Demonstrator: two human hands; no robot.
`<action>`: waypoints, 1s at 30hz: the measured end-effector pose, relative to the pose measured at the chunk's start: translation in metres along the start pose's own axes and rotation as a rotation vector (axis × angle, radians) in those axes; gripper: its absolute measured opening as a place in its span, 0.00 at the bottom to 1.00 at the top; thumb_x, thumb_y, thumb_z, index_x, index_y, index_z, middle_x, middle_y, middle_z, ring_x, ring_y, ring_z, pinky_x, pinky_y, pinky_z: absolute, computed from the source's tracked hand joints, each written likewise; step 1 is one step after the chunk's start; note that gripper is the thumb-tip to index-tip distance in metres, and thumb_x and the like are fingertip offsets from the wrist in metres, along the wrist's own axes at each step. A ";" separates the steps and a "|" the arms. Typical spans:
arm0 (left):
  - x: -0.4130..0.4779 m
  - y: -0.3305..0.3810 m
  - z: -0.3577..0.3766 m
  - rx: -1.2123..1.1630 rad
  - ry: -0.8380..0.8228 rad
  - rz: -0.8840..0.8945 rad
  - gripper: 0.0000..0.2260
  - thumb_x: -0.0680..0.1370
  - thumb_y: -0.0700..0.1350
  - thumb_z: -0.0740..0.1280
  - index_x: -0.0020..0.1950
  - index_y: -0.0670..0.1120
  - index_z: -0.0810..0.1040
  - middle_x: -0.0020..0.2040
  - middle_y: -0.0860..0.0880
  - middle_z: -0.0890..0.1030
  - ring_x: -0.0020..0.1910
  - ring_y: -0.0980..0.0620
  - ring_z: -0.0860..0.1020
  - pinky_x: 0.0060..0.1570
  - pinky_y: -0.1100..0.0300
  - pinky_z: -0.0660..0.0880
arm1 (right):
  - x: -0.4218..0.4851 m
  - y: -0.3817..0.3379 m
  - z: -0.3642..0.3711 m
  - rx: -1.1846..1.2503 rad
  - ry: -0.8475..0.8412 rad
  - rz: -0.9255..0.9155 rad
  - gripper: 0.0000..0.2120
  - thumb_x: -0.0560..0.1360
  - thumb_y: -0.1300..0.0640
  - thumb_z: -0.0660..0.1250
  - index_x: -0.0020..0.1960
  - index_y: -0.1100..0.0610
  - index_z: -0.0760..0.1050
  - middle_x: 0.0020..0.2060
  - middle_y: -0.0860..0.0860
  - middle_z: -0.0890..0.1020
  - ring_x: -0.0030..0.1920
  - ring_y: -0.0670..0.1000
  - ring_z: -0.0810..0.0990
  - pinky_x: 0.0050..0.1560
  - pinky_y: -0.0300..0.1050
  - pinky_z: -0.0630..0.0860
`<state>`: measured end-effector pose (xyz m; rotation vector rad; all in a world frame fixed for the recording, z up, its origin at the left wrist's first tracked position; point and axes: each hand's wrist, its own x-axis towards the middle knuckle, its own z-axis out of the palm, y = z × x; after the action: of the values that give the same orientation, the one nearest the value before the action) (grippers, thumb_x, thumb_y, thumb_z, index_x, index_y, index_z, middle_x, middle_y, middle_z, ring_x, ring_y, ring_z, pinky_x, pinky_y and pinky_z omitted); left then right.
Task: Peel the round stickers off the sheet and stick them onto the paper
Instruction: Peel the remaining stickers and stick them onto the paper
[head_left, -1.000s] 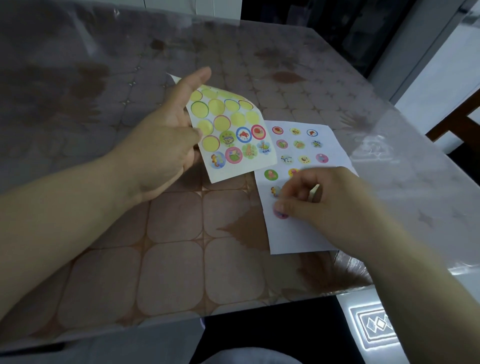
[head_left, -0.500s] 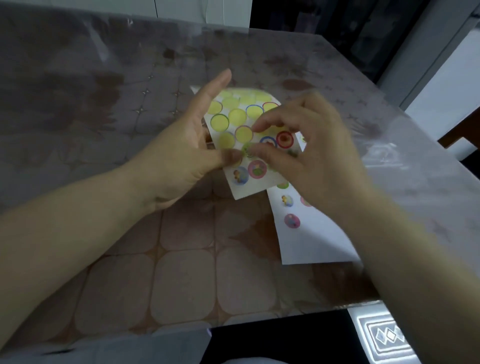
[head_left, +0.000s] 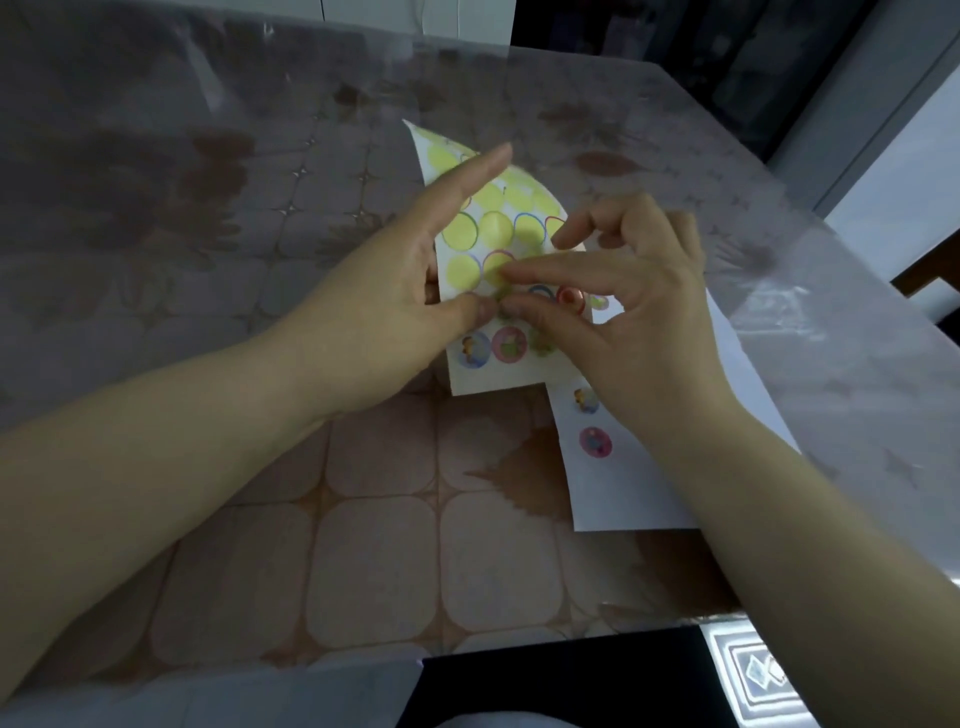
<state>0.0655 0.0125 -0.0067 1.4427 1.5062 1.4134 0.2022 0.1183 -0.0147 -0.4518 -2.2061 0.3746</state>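
My left hand (head_left: 384, 306) holds the sticker sheet (head_left: 493, 228) up off the table, thumb on its front, index finger stretched along its upper left. Most of the sheet's circles are bare yellow; a few picture stickers remain in the lower rows. My right hand (head_left: 623, 322) reaches over the sheet, thumb and index finger pinching at a greenish round sticker (head_left: 503, 297) near my left thumb. The white paper (head_left: 639, 483) lies flat on the table under my right wrist, with two stuck stickers (head_left: 595, 441) showing; the rest is hidden by my hand.
The table (head_left: 260, 364) has a patterned brown top under a clear plastic cover. Its front edge runs close to me at the bottom. A dark gap and a chair part show at the far right.
My right hand left the paper, where it had pressed a pink sticker down, and moved up-left onto the sheet. My left hand raised the sheet and bent it more upright.
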 end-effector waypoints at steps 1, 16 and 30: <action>0.000 0.000 -0.001 0.021 0.015 -0.004 0.34 0.73 0.38 0.65 0.73 0.61 0.58 0.68 0.51 0.72 0.63 0.54 0.75 0.62 0.54 0.72 | -0.001 0.000 -0.001 -0.003 -0.012 -0.006 0.11 0.69 0.44 0.68 0.49 0.46 0.82 0.49 0.44 0.72 0.51 0.44 0.62 0.53 0.53 0.70; 0.000 0.005 0.002 -0.139 0.184 -0.115 0.27 0.76 0.36 0.64 0.69 0.59 0.65 0.37 0.55 0.83 0.43 0.54 0.81 0.53 0.59 0.75 | -0.002 -0.005 0.001 -0.060 0.076 -0.136 0.06 0.70 0.49 0.70 0.44 0.48 0.83 0.43 0.45 0.81 0.49 0.49 0.69 0.53 0.47 0.62; 0.001 0.006 0.004 -0.200 0.215 -0.114 0.28 0.76 0.35 0.65 0.71 0.55 0.63 0.43 0.54 0.81 0.37 0.60 0.81 0.41 0.68 0.76 | -0.003 -0.009 0.001 -0.037 0.032 -0.133 0.03 0.70 0.51 0.70 0.41 0.48 0.83 0.41 0.39 0.76 0.46 0.48 0.72 0.53 0.44 0.61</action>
<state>0.0705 0.0131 -0.0022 1.0964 1.5001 1.6381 0.2012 0.1089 -0.0132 -0.3267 -2.2013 0.2538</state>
